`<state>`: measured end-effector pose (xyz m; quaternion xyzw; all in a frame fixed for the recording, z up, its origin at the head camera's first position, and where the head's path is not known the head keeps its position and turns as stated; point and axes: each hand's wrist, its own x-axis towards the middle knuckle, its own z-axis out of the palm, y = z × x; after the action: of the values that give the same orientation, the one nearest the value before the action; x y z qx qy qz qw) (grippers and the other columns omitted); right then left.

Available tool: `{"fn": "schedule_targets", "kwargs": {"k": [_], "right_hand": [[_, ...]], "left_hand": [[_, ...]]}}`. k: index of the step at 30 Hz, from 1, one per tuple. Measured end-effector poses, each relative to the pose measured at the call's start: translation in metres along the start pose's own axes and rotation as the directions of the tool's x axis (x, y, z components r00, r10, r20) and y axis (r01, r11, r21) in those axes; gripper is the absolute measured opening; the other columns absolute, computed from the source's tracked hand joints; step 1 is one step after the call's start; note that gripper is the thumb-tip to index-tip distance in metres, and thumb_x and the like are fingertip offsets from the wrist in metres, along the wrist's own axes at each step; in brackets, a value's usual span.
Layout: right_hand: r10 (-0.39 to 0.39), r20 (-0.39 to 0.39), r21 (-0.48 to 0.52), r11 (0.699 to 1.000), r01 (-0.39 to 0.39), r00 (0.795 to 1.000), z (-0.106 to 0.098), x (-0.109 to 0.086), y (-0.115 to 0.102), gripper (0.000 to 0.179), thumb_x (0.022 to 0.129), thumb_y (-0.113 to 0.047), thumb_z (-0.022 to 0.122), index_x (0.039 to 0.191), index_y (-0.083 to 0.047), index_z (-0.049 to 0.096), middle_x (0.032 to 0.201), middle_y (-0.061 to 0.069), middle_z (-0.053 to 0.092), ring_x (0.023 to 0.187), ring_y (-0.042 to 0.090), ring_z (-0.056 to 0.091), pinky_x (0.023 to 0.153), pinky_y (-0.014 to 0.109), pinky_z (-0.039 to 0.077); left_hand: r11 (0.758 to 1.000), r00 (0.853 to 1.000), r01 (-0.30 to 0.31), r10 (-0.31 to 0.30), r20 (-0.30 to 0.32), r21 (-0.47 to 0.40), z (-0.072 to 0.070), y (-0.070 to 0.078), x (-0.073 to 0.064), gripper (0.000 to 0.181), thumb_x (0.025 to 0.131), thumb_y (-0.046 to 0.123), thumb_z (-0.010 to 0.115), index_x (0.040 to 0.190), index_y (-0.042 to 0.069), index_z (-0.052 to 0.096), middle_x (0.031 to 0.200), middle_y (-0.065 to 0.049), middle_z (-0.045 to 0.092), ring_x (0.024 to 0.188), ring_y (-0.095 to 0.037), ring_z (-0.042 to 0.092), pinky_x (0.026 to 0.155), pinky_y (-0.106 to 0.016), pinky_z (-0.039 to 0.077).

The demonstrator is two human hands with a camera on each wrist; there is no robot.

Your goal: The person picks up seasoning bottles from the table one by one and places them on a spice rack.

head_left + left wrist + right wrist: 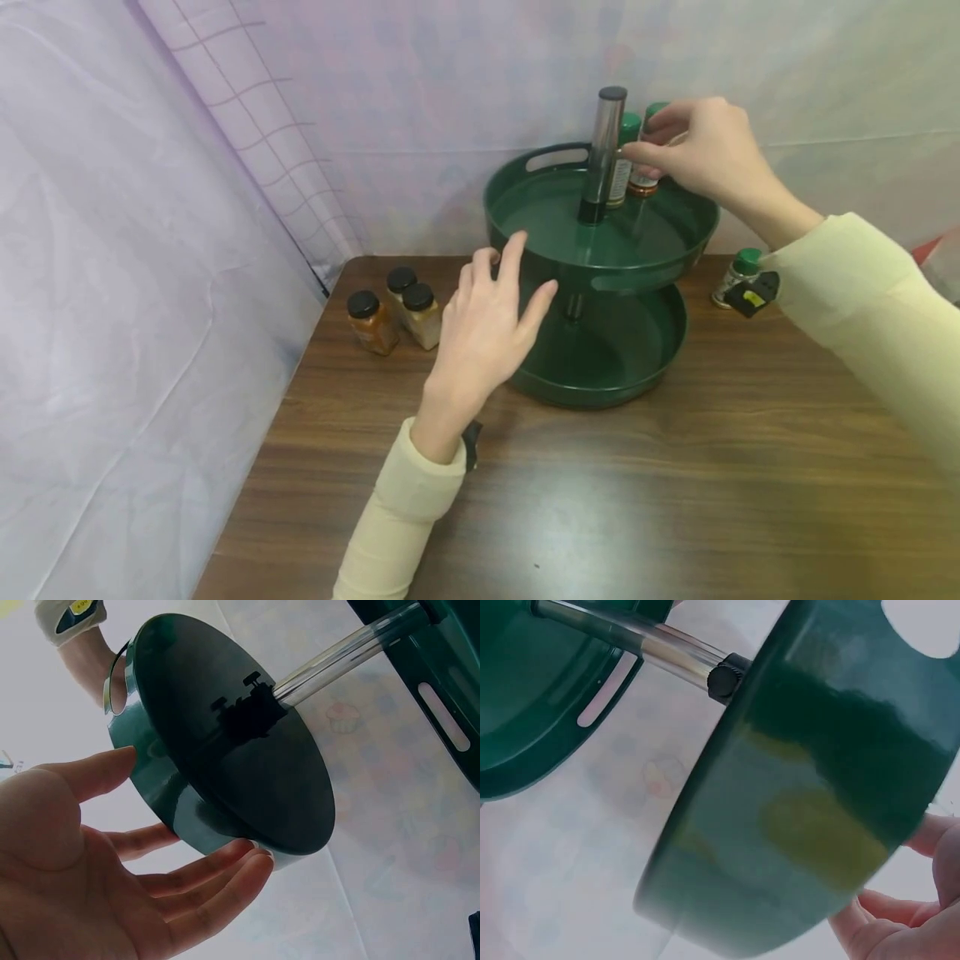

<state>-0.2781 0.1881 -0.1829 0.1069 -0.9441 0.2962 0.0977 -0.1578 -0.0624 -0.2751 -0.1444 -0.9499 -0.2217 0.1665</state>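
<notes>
Two spice jars with green caps stand behind the steel post [602, 150] on the upper tray [555, 246] of a green two-tier rack. My right hand [708, 150] is at the right-hand green-capped jar [642, 190], its bent fingers partly covering it and the thumb apart from the fingers. Beside that one stands the other green-capped jar [619, 179]. My left hand [483, 321] is spread by the upper tray's left front side; its fingertips lie close against the tray wall [161, 784] in the left wrist view, contact unclear. The tray wall hides the jars in the right wrist view.
Three black-capped spice jars [372, 329] stand on the wooden table [600, 492], left of the rack. Another green-capped jar [726, 287] is at the right, partly behind the right wrist camera [752, 293]. The lower tray [600, 390] rests on the table. Curtains close off the back and left.
</notes>
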Motion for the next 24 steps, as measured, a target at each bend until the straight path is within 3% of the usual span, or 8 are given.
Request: {"fn": "schedule_targets", "kwargs": {"k": [4, 7, 9, 12, 17, 24], "right_hand": [[0.02, -0.004, 0.04, 0.999, -0.02, 1.0, -0.005, -0.006, 0.003, 0.072, 0.095, -0.052, 0.063, 0.146, -0.004, 0.051, 0.127, 0.02, 0.066, 0.064, -0.012, 0.057, 0.101, 0.056, 0.044], [0.02, -0.026, 0.07, 0.997, -0.018, 0.999, -0.007, -0.01, 0.006, 0.068, 0.093, -0.053, 0.066, 0.143, -0.007, 0.056, 0.119, 0.01, 0.07, 0.065, -0.009, 0.061, 0.098, 0.047, 0.048], [0.005, -0.05, 0.091, 0.996, 0.0, 0.999, -0.008, -0.013, 0.009, 0.063, 0.093, -0.051, 0.067, 0.14, -0.008, 0.059, 0.113, 0.003, 0.07, 0.067, -0.006, 0.063, 0.089, 0.034, 0.051], [-0.025, -0.093, 0.127, 0.991, 0.037, 0.995, -0.01, -0.018, 0.014, 0.056, 0.094, -0.044, 0.069, 0.135, -0.008, 0.062, 0.109, -0.004, 0.066, 0.068, -0.004, 0.064, 0.074, 0.02, 0.045], [-0.045, -0.161, 0.162, 0.984, 0.071, 0.986, -0.015, -0.024, 0.025, 0.049, 0.094, -0.039, 0.07, 0.133, -0.009, 0.064, 0.105, -0.011, 0.065, 0.066, -0.006, 0.063, 0.068, 0.015, 0.043], [-0.007, -0.205, 0.253, 0.965, 0.06, 0.979, -0.025, -0.03, 0.044, 0.034, 0.093, -0.033, 0.073, 0.123, -0.018, 0.069, 0.097, -0.021, 0.062, 0.063, -0.005, 0.064, 0.06, 0.013, 0.044]], "left_hand": [[1.0, 1.0, 0.004, -0.004, -0.001, 0.004, 0.0, -0.002, 0.0, 0.066, 0.105, 0.052, 0.044, 0.159, 0.018, 0.028, 0.141, -0.021, 0.044, 0.12, -0.035, 0.052, 0.079, -0.047, 0.055], [1.0, 1.0, 0.009, -0.009, 0.001, 0.003, 0.0, -0.003, 0.0, 0.066, 0.105, 0.052, 0.044, 0.159, 0.018, 0.027, 0.142, -0.021, 0.043, 0.118, -0.034, 0.052, 0.077, -0.046, 0.055], [1.0, 1.0, 0.011, -0.011, 0.003, 0.002, 0.0, -0.004, 0.0, 0.066, 0.105, 0.052, 0.044, 0.159, 0.018, 0.027, 0.142, -0.021, 0.043, 0.117, -0.034, 0.053, 0.075, -0.045, 0.055], [1.0, 1.0, 0.007, -0.007, 0.002, 0.001, 0.0, -0.004, 0.0, 0.066, 0.105, 0.052, 0.044, 0.159, 0.017, 0.027, 0.142, -0.02, 0.043, 0.117, -0.034, 0.053, 0.075, -0.045, 0.055], [1.0, 1.0, 0.005, -0.005, -0.002, 0.002, 0.0, -0.005, 0.001, 0.066, 0.105, 0.052, 0.044, 0.159, 0.018, 0.027, 0.141, -0.021, 0.044, 0.117, -0.035, 0.053, 0.075, -0.046, 0.055], [1.0, 1.0, 0.004, -0.004, -0.007, 0.0, 0.0, -0.006, 0.001, 0.066, 0.105, 0.051, 0.045, 0.159, 0.017, 0.028, 0.141, -0.021, 0.044, 0.117, -0.035, 0.053, 0.076, -0.046, 0.055]]}}
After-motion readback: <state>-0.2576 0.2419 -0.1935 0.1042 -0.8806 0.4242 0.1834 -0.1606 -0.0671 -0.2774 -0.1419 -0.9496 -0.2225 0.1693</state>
